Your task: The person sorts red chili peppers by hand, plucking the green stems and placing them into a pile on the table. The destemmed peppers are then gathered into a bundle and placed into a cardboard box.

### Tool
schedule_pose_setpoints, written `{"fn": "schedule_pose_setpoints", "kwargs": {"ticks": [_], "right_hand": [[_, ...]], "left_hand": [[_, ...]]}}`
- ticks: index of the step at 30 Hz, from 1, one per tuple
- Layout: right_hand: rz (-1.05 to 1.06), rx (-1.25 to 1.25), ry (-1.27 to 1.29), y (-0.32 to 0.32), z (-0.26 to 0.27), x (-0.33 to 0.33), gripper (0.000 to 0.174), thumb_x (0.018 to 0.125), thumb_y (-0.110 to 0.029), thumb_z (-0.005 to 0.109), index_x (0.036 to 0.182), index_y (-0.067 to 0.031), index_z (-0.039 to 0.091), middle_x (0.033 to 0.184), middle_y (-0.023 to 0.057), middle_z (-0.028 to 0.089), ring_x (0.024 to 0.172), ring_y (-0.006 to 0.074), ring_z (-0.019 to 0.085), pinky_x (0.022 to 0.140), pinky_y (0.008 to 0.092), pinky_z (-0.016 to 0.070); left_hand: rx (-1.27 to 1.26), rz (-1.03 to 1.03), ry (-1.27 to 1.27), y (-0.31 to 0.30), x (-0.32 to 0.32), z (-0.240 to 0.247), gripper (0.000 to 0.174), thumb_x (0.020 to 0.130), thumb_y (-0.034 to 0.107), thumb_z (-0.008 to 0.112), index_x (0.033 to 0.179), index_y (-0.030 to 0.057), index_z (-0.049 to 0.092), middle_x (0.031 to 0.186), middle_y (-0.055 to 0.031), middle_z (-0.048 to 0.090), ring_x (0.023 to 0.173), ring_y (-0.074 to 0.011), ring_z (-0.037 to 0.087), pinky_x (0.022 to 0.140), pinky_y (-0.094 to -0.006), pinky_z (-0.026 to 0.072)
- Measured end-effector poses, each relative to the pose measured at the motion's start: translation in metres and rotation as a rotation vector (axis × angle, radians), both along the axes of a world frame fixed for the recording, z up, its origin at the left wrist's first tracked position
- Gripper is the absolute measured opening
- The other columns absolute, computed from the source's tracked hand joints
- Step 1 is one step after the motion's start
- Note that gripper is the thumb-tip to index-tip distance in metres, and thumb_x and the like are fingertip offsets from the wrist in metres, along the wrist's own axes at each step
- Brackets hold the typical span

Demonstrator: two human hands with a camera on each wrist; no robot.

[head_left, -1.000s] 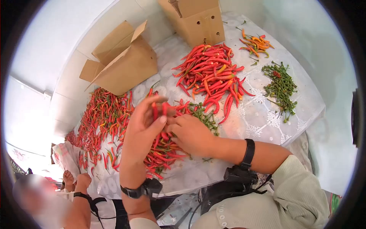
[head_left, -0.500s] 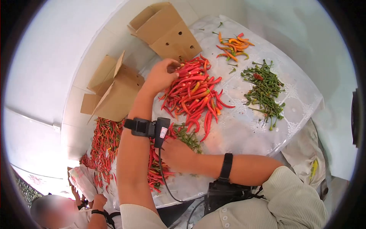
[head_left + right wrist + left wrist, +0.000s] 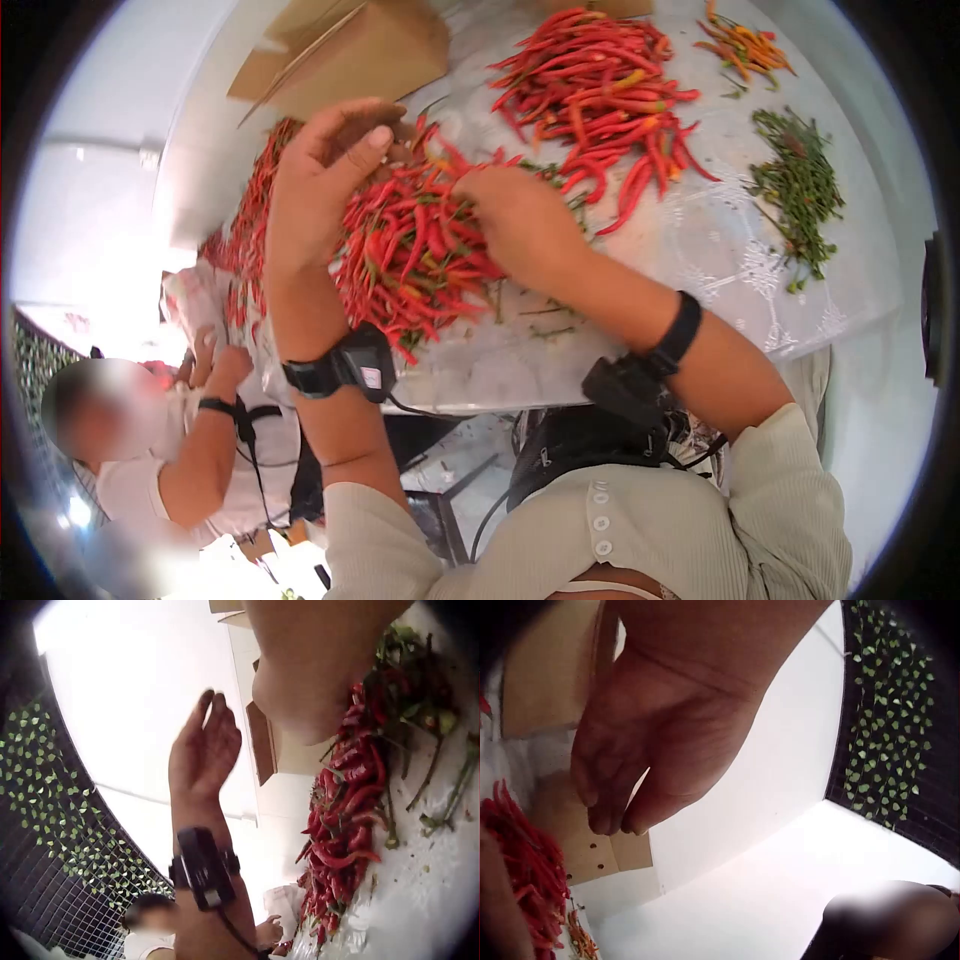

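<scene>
In the head view my left hand is raised at the left of the near pile of red chili peppers. The left wrist view shows that hand with loosely bent fingers and nothing in them. My right hand reaches in at the pile's right side, its fingers bent down among the peppers. In the right wrist view, the back of this hand hides its fingertips, and I cannot tell whether they pinch a pepper. Green-stemmed bits lie beside these red peppers.
Behind lies a larger heap of red peppers, with orange peppers at the far right. Green stems form a pile on the right. A cardboard box stands at the back left. Another person sits at the left.
My left hand went from above the near pile out to the far red heap, then came back beside the near pile. The red pepper it held earlier is gone. My right hand stays at the near pile.
</scene>
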State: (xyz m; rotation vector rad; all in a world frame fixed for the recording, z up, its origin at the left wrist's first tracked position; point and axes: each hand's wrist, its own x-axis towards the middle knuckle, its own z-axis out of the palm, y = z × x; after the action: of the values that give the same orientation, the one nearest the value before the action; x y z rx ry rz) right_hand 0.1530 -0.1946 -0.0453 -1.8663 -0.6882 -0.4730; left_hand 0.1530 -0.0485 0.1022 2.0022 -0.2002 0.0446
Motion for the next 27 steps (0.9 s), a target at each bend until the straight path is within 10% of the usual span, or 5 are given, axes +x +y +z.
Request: {"fn": "schedule_pose_setpoints", "kwargs": {"ticks": [6,14,21,27], "right_hand": [[-0.016,0.016,0.02,-0.006,0.012,0.001,0.011,0.074,-0.01,0.06,0.083,-0.0055,0.058,0.08,0.0129,0.057,0.082,0.0309,0.055,0.072,0.0406,0.044],[0.074,-0.24,-0.089,0.003,0.022,-0.011,0.02,0.07,-0.018,0.068,0.083,-0.0063,0.058,0.081,0.0109,0.054,0.082,0.0298,0.052,0.071,0.0393,0.0428],[0.061,-0.363,-0.02,-0.003,0.02,-0.007,0.019,0.07,-0.013,0.065,0.085,-0.0048,0.057,0.081,0.0126,0.053,0.081,0.0311,0.052,0.071,0.0406,0.0425],[0.032,-0.306,0.03,0.003,0.017,-0.009,0.02,0.068,-0.015,0.066,0.083,-0.004,0.058,0.081,0.0131,0.053,0.08,0.0317,0.052,0.071,0.0408,0.0424]], "left_hand": [[-0.263,0.413,-0.042,0.054,-0.071,-0.049,0.018,0.084,0.009,0.059,0.1,0.0025,0.058,0.076,-0.0013,0.057,0.06,-0.0036,0.049,0.048,-0.0148,0.0364],[-0.303,0.434,-0.024,0.062,-0.076,-0.047,0.018,0.083,0.016,0.06,0.093,0.0016,0.059,0.068,-0.0013,0.057,0.055,-0.0058,0.049,0.046,-0.0212,0.035],[0.804,0.33,-0.231,0.047,-0.034,-0.079,0.03,0.073,0.03,0.068,0.078,0.0004,0.063,0.073,-0.0103,0.059,0.067,-0.0227,0.058,0.064,-0.0347,0.0449],[0.862,0.311,-0.191,0.043,-0.032,-0.088,0.028,0.066,0.027,0.072,0.071,0.0024,0.061,0.072,-0.01,0.054,0.068,-0.0251,0.055,0.061,-0.0355,0.0432]]}}
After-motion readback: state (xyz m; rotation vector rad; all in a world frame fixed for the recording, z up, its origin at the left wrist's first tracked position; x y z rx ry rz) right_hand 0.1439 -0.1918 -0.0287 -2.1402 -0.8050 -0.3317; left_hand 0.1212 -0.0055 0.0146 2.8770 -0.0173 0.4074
